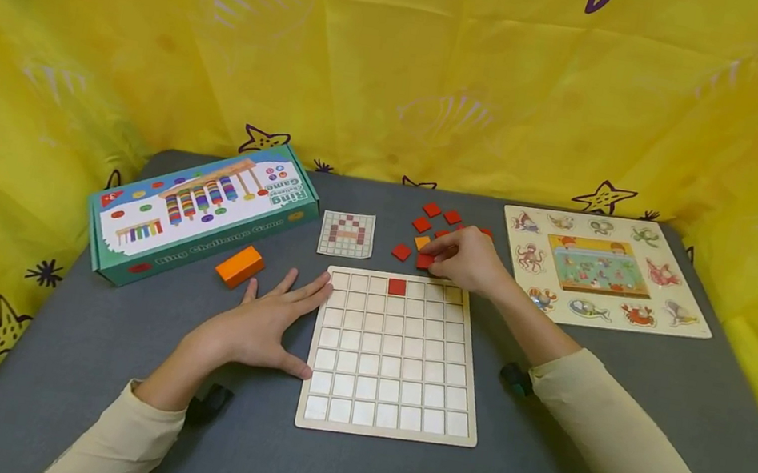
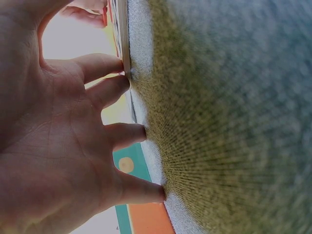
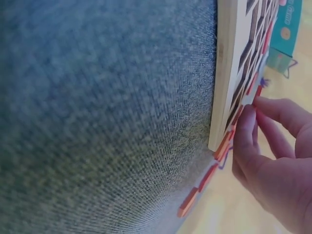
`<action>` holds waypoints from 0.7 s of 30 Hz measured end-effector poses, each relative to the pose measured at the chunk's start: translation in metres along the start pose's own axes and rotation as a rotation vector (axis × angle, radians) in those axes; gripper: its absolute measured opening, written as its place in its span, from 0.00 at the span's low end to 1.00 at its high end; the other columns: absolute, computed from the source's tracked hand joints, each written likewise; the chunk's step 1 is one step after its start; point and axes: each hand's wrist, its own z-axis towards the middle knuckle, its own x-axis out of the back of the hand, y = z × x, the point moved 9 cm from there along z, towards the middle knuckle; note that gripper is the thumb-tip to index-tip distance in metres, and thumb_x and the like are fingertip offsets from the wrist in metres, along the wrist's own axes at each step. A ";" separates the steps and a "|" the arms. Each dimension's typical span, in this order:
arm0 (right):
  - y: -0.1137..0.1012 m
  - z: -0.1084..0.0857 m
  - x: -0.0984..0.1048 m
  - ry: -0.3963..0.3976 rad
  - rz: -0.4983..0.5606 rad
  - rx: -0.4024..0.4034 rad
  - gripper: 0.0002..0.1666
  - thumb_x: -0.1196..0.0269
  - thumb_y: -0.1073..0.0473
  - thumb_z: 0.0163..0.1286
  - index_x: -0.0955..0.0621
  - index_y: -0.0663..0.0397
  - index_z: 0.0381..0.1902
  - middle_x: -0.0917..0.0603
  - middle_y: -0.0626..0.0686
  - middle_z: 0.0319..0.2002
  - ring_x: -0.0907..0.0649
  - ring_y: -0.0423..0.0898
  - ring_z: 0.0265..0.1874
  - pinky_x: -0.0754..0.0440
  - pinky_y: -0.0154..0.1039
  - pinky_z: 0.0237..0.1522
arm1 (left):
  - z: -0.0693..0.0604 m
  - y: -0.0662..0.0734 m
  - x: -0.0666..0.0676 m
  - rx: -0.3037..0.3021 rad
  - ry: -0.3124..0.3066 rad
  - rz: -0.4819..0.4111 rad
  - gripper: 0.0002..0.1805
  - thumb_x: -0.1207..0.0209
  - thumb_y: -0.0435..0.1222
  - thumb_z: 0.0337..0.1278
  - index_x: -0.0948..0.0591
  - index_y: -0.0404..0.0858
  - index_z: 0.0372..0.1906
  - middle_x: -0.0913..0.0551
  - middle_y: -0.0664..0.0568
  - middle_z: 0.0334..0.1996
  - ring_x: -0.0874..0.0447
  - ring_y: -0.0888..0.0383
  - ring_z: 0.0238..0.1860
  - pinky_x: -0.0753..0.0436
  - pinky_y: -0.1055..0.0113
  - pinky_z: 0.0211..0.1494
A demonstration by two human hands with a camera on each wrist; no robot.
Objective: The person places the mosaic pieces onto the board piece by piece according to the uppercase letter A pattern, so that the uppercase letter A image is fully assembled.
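Grid board [image 1: 390, 367] lies flat, landmark for everything here. Left hand [image 1: 260, 326]: fingers spread, thumb and fingertips touching the board's left edge. Right hand [image 1: 469, 257]: thumb and forefinger pinching a red tile [image 1: 425, 262] just beyond the board's far edge, right of its middle; how the other fingers sit, can't tell well. Seated tile [image 1: 397, 287], red, is in the board's far row, middle cell. Loose tiles [image 1: 422, 225], mostly red, scattered beyond the far edge, some behind the right hand. Pattern card [image 1: 344, 252] is beyond the board's far-left corner. Orange block [image 1: 240, 267] and green game box [image 1: 224, 253] are left of the board; picture puzzle [image 1: 610, 321] is right of it, toward the far side.
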 end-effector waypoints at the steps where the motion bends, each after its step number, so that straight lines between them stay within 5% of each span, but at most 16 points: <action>1: 0.000 -0.001 0.000 -0.003 0.009 0.002 0.16 0.28 0.68 0.63 0.09 0.55 0.49 0.09 0.57 0.44 0.13 0.50 0.42 0.15 0.40 0.40 | 0.000 0.000 0.000 -0.002 0.001 0.001 0.69 0.22 0.61 0.42 0.50 0.50 0.86 0.57 0.54 0.86 0.66 0.30 0.84 0.68 0.14 0.68; 21: -0.008 -0.028 -0.007 -0.033 0.082 0.056 0.16 0.24 0.67 0.59 0.08 0.53 0.47 0.09 0.54 0.47 0.12 0.46 0.39 0.15 0.38 0.41 | 0.000 0.001 0.000 -0.007 -0.003 0.016 0.68 0.23 0.62 0.43 0.50 0.50 0.86 0.58 0.55 0.87 0.66 0.31 0.84 0.67 0.14 0.67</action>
